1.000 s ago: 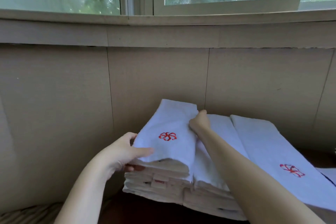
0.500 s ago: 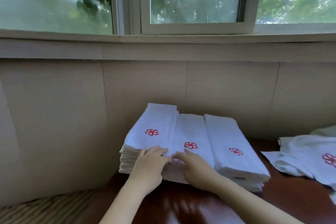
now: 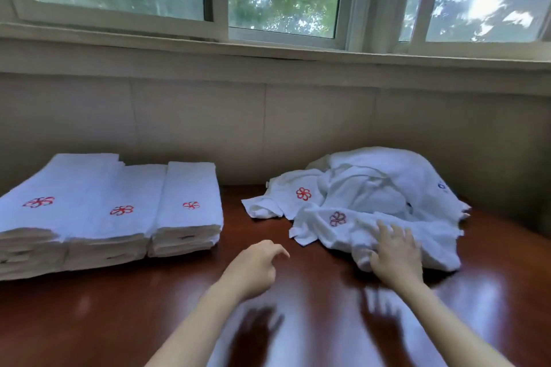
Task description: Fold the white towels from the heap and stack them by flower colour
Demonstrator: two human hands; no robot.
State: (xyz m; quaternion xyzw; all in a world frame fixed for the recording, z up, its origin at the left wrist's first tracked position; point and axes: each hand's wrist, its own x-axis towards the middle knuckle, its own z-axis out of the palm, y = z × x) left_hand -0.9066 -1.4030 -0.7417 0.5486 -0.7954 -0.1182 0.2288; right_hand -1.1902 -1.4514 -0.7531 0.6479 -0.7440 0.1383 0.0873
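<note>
**Inspector:** What stood at the left edge of the table (image 3: 119,322)?

**Assistant:** Three folded stacks (image 3: 110,211), side by side and touching, set against the back wall. Each top towel showed a red flower. Half a second earlier both hands had been resting on the front of those stacks; now neither touched them.

**Inspector:** The left hand (image 3: 253,268)?

**Assistant:** Off the stacks and above the bare table, between stacks and heap. Fingers loosely curled, forefinger forward, holding nothing.

**Inspector:** The right hand (image 3: 396,253)?

**Assistant:** It had reached the heap (image 3: 372,197) at the table's right side. Fingers spread and lying flat on the near fold of cloth; no pinch seen. Motion blur limited detail.

**Inspector:** Contents of the heap?

**Assistant:** Crumpled white towels. One red flower (image 3: 303,193) on the left, a darker flower (image 3: 337,218) just below it, and a small blue mark near the right side.

**Inspector:** Your judgement?

**Assistant:** The red towel appeared stacked and done with; the next was being picked out. Several remained unfolded, and only red stacks were in view.
</note>
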